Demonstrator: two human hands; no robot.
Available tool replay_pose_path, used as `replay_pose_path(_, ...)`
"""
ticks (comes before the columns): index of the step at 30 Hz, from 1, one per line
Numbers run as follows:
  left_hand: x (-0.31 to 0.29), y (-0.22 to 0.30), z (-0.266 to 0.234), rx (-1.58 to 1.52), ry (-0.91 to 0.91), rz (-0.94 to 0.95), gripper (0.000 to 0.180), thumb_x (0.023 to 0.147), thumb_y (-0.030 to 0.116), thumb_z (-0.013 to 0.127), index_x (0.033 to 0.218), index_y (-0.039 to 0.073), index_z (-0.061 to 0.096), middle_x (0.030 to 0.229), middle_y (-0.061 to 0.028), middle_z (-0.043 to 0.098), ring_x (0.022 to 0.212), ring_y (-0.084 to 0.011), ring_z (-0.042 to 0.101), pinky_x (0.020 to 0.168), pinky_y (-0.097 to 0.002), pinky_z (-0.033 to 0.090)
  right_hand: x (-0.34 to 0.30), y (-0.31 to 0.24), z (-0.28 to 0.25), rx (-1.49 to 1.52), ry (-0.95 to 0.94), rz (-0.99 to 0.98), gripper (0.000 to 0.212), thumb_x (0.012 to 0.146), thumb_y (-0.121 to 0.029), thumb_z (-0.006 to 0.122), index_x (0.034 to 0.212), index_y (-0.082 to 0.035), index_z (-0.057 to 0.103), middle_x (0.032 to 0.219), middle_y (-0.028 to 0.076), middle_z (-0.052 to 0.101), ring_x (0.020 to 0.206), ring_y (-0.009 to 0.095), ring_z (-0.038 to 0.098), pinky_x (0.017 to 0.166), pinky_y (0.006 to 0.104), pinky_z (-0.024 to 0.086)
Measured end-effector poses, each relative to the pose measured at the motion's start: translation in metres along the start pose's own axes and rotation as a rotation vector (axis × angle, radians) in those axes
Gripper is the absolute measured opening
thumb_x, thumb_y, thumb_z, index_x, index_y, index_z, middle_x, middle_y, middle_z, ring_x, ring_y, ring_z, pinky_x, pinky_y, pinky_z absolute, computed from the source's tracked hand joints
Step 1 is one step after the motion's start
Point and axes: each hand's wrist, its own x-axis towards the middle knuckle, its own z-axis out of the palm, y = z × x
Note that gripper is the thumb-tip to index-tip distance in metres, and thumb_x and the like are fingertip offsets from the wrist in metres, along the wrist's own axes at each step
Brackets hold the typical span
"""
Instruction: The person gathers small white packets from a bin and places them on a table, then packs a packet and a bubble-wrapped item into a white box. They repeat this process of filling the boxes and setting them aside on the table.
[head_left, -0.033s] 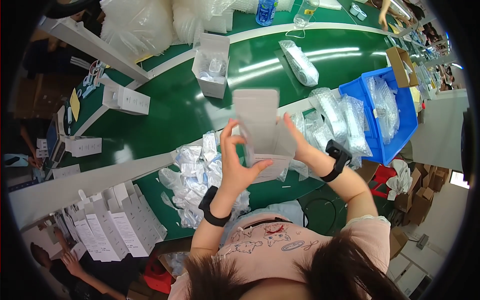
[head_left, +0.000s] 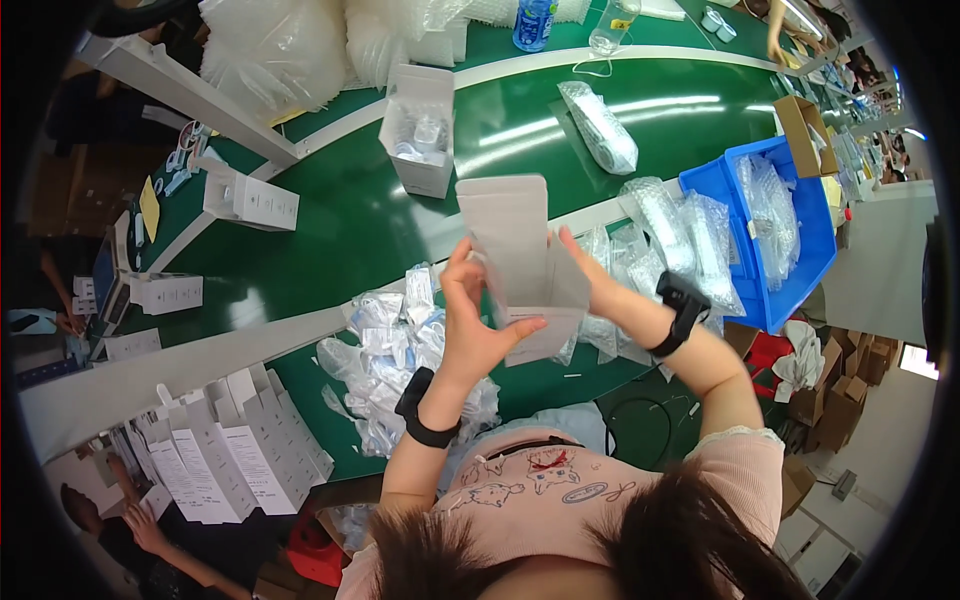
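Held near the centre of the frame is a white carton (head_left: 523,262) of smooth, thin card, rectangular, its top open and one tall flap standing upright with rounded corners. The left hand (head_left: 472,335) has a firm grip on it, thumb across the near panel and curled fingers at the left wall. The right hand (head_left: 603,291) is at the carton's right side, fingers extended; whether its grip closes on the card cannot be told. Left of centre lies a heap of crinkled, clear plastic packets (head_left: 385,345). Right of centre, puffy bubble-wrapped parcels (head_left: 660,232) lie beside a rigid blue bin (head_left: 712,203). A second carton (head_left: 424,180), holding plastic-wrapped pieces, stands upper centre on the glossy green desk (head_left: 335,225).
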Motion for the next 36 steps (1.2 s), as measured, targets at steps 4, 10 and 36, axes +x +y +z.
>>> replay_pose_path(4,0.013,-0.006,-0.007,0.158,0.048,-0.014,0.091,0.052,0.010,0.078,0.126,0.009,0.025,0.130,-0.0172,0.024,0.114,-0.0314,0.037,0.090,-0.0413,0.035,0.099,-0.039,-0.107,-1.615,0.578,-0.346,0.051,0.083,-0.034,0.051,0.126,-0.015,0.036,0.113,0.015,0.049,0.108,0.029,0.044,0.094,0.0363,0.032)
replay_pose_path(10,0.016,-0.019,-0.017,0.635,-0.117,0.060,0.082,0.055,0.006,0.076,0.123,0.013,0.030,0.125,-0.0165,0.032,0.110,-0.0325,0.041,0.087,-0.0392,0.039,0.135,-0.039,-0.234,-1.818,0.702,0.530,0.084,0.066,-0.026,0.069,0.134,-0.030,0.019,0.121,0.023,0.038,0.110,0.036,0.039,0.088,0.0465,0.038)
replay_pose_path(36,-0.028,-0.081,-0.012,0.428,0.206,0.425,0.070,0.056,0.011,0.080,0.099,0.009,0.025,0.124,-0.0254,0.030,0.109,-0.0362,0.041,0.089,-0.0411,0.035,-0.040,0.030,0.048,-1.492,0.520,-0.915,0.021,0.063,-0.005,0.066,0.082,-0.005,0.061,0.107,0.016,0.046,0.109,0.032,0.039,0.086,0.0428,0.036)
